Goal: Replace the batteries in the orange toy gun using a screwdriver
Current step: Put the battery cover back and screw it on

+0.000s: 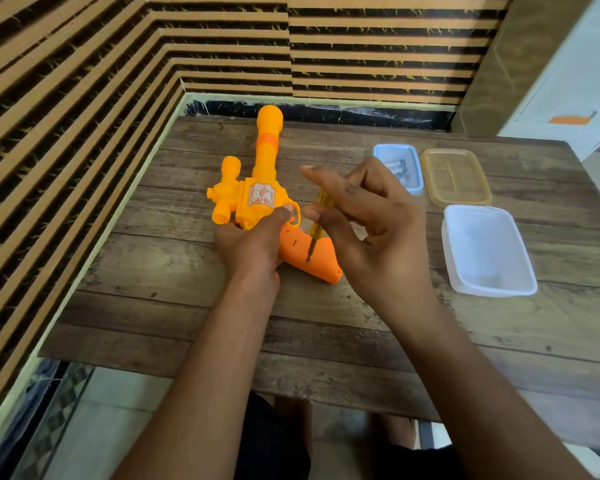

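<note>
The orange toy gun [257,188] lies on the wooden table [160,271], barrel pointing away from me and its grip toward the lower right. My left hand [250,244] clamps the gun's body near the trigger guard. My right hand [368,223] holds a yellow-handled screwdriver [317,226] upright between thumb and fingers. The screwdriver's tip rests on a screw spot on the side of the grip [309,258]. Batteries [397,168] lie in a small blue container [414,187] behind my right hand.
A tan lid or tray [456,199] sits right of the blue container. A clear plastic box [485,251] stands at the right. Striped walls close off the left and far sides of the table.
</note>
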`<state>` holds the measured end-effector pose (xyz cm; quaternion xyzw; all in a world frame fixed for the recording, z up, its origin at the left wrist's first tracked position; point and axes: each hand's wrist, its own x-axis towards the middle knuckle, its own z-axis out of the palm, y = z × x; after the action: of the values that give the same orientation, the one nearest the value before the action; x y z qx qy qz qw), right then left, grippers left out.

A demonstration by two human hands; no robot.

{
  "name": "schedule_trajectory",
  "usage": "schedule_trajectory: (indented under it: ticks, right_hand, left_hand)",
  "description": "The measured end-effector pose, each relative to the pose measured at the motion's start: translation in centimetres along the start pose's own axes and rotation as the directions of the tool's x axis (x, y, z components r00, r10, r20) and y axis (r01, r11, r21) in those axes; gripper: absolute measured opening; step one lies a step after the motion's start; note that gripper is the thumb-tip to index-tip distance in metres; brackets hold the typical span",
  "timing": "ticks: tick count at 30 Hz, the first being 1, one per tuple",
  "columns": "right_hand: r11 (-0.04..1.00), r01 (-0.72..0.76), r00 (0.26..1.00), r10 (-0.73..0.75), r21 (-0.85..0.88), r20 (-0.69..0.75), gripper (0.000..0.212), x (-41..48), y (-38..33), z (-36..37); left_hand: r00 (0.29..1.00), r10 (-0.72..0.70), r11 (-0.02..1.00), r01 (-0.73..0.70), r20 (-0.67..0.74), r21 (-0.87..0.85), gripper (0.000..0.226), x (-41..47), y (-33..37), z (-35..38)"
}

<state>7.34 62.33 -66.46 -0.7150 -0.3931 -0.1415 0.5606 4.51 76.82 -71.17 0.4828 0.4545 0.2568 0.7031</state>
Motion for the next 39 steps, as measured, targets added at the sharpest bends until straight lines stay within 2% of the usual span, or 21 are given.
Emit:
schedule_trajectory:
  ticks: [2,4,7,13,16,21,25,29,35,39]
  right_hand:
    - [1.0,0.006,1.0,-0.006,-0.007,-0.005,0.032,0.0,0.1,0.0]
    - [0.997,0.012,0.999,-0.014,0.073,0.038,0.027,0.1,0.1,-0.4]
    - [0.987,-0.011,0.994,-0.007,0.159,0.111,0.032,0.3,0.0,-0.9]
    - [0.993,-0.044,0.996,0.035,0.108,0.085,0.016,0.5,-0.1,-1.1]
    - [0.999,0.004,0.997,-0.008,0.054,0.075,0.016,0.5,-0.2,-1.1]
    - [0.989,0.02,0.986,-0.044,0.149,0.158,0.028,0.6,-0.4,-1.4]
    - [0.993,0.037,0.985,-0.055,0.109,0.163,0.022,0.7,-0.2,-1.3]
    - [0.995,0.026,0.99,-0.038,0.092,0.135,0.019,0.7,-0.1,-1.2]
    - [0.984,-0.028,0.971,-0.015,0.177,0.237,0.028,0.6,0.1,-1.8]
    - [0.99,-0.045,0.984,0.02,0.135,0.175,0.021,0.5,0.4,-1.5]
  left_hand:
    - [1.0,-0.007,1.0,0.007,0.007,-0.007,0.061,-0.1,0.1,-0.1]
    - [1.0,-0.012,1.0,0.012,0.009,-0.016,0.061,-0.1,0.1,0.0]
    - [1.0,-0.013,1.0,0.013,0.0,-0.014,0.058,0.0,0.2,0.1]
    - [1.0,-0.017,1.0,0.017,-0.001,0.005,0.062,-0.1,0.2,0.0]
    - [1.0,-0.006,1.0,0.006,0.015,-0.008,0.059,-0.2,0.2,0.0]
    - [1.0,-0.021,1.0,0.022,0.02,-0.005,0.059,-0.1,0.4,0.1]
    - [1.0,-0.012,1.0,0.013,0.027,-0.02,0.058,-0.3,0.4,0.0]
    - [0.999,0.01,1.0,-0.009,0.041,-0.03,0.057,-0.6,0.5,-0.1]
    - [1.0,-0.007,1.0,0.007,0.025,-0.025,0.056,-0.4,0.5,0.2]
    - [1.0,0.006,1.0,-0.006,0.03,0.002,0.057,-0.2,0.2,0.1]
